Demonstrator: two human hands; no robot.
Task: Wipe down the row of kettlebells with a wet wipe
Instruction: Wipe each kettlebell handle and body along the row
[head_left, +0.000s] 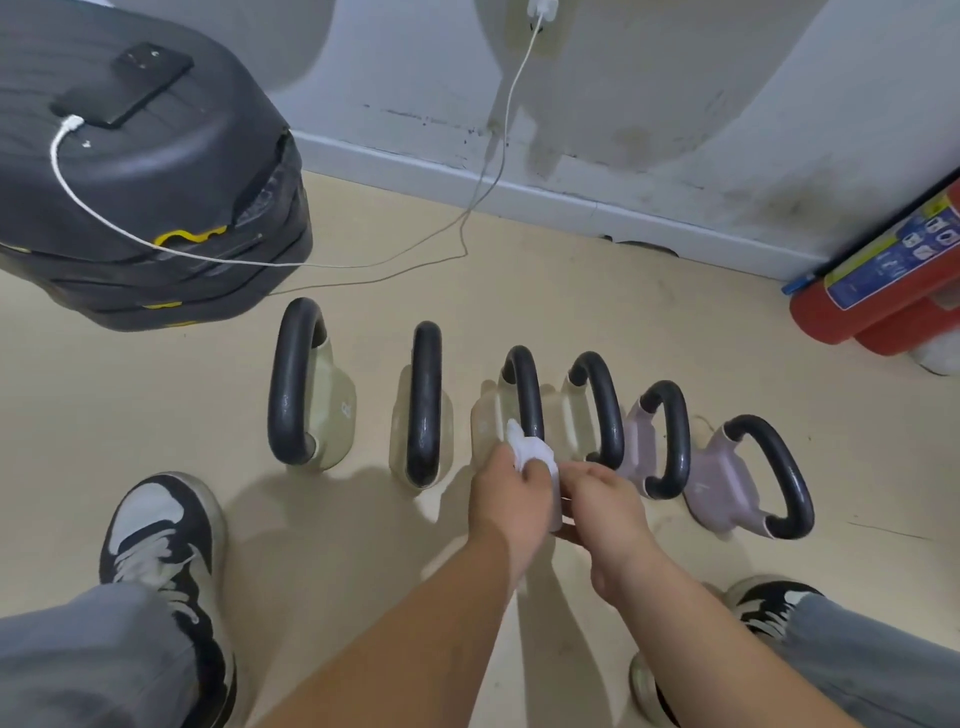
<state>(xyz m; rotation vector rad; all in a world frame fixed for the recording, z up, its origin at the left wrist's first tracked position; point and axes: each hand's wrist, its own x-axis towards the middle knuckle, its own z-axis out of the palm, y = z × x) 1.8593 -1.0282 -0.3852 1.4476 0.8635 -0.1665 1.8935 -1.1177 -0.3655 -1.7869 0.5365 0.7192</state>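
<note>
Wiping is under way at the middle of the row: the left hand (511, 499) is closed on a bunched white wipe (527, 449) and presses it against the near end of the third handle (524, 389), counting from the left. The right hand (605, 501) sits just beside it with fingers curled toward the wipe's lower edge; whether it pinches the wipe or only steadies it I cannot tell.

Six kettlebells (423, 405) stand in a line on the floor (571, 291), four pale and two lilac (727, 478) at the right end, all with dark handles. The second handle shows a faint speckled sheen that may be moisture, so the two bells to the left are probably done, though that is a guess. If so, the third is in hand, and the three to its right are left.

As for containers, none holds anything here: no wipe packet or bin is in view. A black case (156, 171) at upper left carries a phone (130, 85) on a cable on its lid; its inside is hidden.
</note>
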